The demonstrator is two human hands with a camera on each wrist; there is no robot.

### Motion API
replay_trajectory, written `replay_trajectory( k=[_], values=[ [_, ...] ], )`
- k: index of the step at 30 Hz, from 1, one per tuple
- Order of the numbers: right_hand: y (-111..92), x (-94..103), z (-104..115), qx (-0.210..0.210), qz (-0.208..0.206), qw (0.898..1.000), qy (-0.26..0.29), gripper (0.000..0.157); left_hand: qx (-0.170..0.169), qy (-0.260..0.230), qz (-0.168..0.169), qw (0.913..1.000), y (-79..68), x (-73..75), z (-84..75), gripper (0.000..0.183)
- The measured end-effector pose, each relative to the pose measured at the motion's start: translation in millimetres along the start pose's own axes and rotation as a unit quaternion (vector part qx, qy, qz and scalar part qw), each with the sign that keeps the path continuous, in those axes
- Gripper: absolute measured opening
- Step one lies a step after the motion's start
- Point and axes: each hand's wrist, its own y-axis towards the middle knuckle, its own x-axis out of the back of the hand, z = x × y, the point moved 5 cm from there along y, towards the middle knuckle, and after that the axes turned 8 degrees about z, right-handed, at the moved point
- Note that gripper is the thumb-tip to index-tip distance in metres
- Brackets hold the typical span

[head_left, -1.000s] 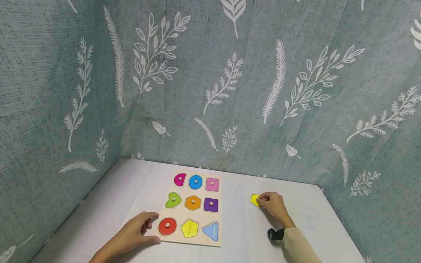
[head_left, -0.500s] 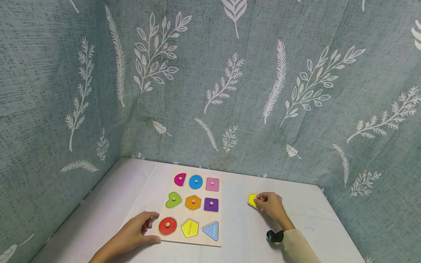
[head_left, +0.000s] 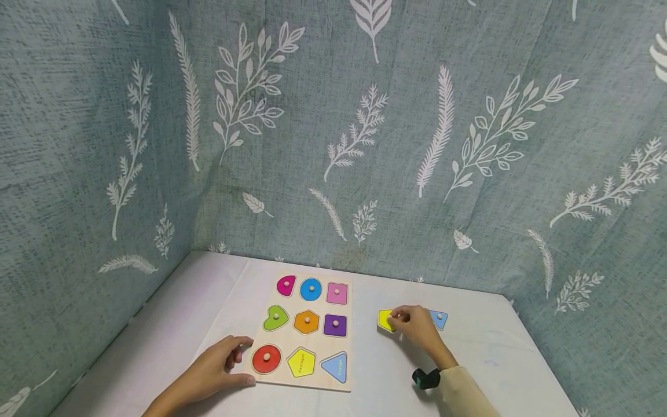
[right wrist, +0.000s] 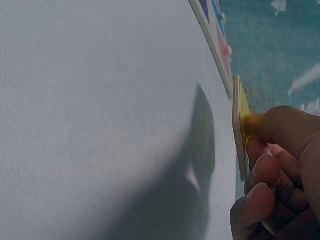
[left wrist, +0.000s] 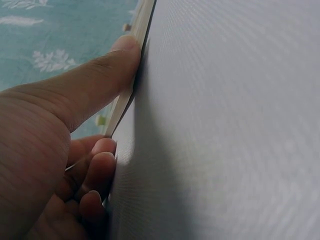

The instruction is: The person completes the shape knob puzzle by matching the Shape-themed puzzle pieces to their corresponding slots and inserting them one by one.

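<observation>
A wooden shape puzzle board [head_left: 318,370] lies on the white table. My left hand [head_left: 216,366] holds its near left corner, thumb at the front edge and fingers along the left side; in the left wrist view the thumb [left wrist: 107,75] presses the board's edge. Pinched by its knob in my right hand [head_left: 419,329], a yellow pentagon piece [head_left: 385,319] is raised over the table right of the board. From the right wrist its wooden edge [right wrist: 239,130] shows tilted, its shadow apart from it. The board's pentagon recess [head_left: 301,362] and triangle recess [head_left: 335,367] show printed words.
A blue triangle piece [head_left: 439,318] with a knob lies on the table beyond my right hand, partly hidden by it. Several knobbed pieces, such as the red circle [head_left: 266,359] and purple square [head_left: 335,325], sit in the board. Patterned cloth [head_left: 333,145] hangs behind.
My right hand has lifted the yellow pentagon piece and moved it left toward the board, uncovering the blue triangle piece. The left hand stays at the board's corner.
</observation>
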Motion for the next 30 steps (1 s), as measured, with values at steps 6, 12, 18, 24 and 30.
replay_trajectory(
  k=[6,12,18,24,30],
  values=[
    [-0.9,-10.5,11.4,0.025,0.008,1.0,-0.01,0.007,0.0,-0.001,0.0,1.0,0.6,-0.2,-0.4,0.077],
    [-1.7,-21.0,23.5,0.046,0.024,0.999,-0.002,0.008,-0.003,-0.003,0.0,1.0,0.0,0.0,-1.0,0.076],
    [-2.1,-29.9,35.9,0.052,0.041,0.998,0.001,0.009,-0.005,-0.002,-0.001,1.0,0.2,0.4,-0.6,0.076],
    [-3.2,-40.2,47.4,0.078,0.056,0.995,-0.001,0.008,-0.008,-0.001,0.0,1.0,0.2,-0.2,0.5,0.076],
    [-4.6,-50.2,58.0,0.093,0.068,0.993,0.006,0.008,-0.005,-0.006,0.001,1.0,0.6,0.3,-0.4,0.077]
  ],
)
